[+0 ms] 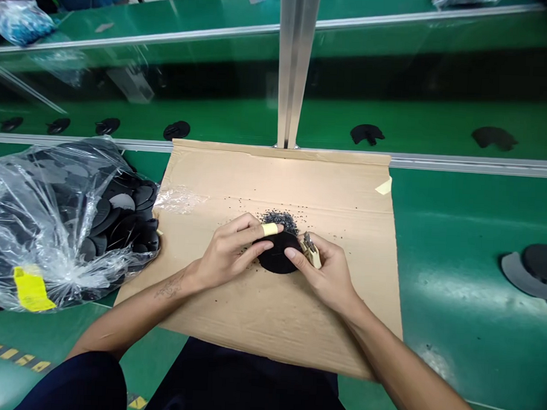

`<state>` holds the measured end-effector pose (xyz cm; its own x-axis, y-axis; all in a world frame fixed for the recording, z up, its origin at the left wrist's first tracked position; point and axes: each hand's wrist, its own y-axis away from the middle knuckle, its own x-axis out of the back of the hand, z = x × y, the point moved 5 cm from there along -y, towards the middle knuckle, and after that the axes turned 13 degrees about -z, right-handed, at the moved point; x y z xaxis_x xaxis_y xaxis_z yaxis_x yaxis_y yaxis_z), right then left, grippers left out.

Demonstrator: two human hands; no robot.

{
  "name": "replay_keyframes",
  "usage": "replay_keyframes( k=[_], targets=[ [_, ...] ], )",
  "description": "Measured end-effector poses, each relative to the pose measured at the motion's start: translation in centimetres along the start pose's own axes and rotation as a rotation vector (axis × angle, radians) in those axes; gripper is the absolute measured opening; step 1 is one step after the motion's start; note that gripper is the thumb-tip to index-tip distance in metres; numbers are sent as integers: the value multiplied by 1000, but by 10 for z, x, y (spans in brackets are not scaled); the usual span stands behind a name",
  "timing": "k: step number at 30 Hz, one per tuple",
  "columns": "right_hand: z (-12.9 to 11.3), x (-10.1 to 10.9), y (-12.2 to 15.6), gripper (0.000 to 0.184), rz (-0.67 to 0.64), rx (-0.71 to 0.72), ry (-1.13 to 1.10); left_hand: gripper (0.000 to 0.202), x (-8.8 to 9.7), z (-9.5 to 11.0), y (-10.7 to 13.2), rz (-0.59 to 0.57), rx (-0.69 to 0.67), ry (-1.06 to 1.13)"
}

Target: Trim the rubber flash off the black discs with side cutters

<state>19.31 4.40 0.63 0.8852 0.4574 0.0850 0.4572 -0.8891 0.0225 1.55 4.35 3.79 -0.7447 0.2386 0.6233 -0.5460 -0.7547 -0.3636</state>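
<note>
My left hand (233,248) pinches a flat black disc (278,259) by its left edge. Pale yellow tape is wrapped around its index finger. On the disc's other side is my right hand (323,264), its thumb pressed onto the disc. In that same hand sits a small blade-like tool (310,246) with a pale, tape-like wrapping and a dark metallic tip. Its exact kind is unclear, and the fingers hide part of it. Just beyond the disc lies a pile of black crumbs (282,220), scattered over the cardboard sheet (268,319).
A clear plastic bag (68,220) full of black discs, with a yellow label, stands at the left. A metal post (293,67) rises behind the cardboard. Several notched black pieces (366,134) lie beyond the rail. More round pieces (540,268) rest at the far right.
</note>
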Motion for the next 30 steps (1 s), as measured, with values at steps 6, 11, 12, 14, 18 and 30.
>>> replay_keyframes(
  k=[6, 11, 12, 14, 18, 30],
  targets=[
    [-9, 1, 4, 23, 27, 107, 192, 40, -1, -1, 2, 27, 33, 37],
    [-21, -4, 13, 7, 35, 457, 426, 31, -6, -2, 0, -45, 29, 238],
    [-22, -6, 15, 13, 24, 525, 452, 26, -6, -1, 0, -49, -5, 259],
    [-22, -7, 17, 20, 0, 608, 494, 25, -4, 2, 0, -40, -62, 268],
    [-18, -9, 18, 24, -55, 643, 554, 28, -3, 7, 2, -41, -140, 253],
    [-18, -15, 17, 21, -125, 650, 621, 19, -1, 7, 11, 40, -225, 190]
  ],
)
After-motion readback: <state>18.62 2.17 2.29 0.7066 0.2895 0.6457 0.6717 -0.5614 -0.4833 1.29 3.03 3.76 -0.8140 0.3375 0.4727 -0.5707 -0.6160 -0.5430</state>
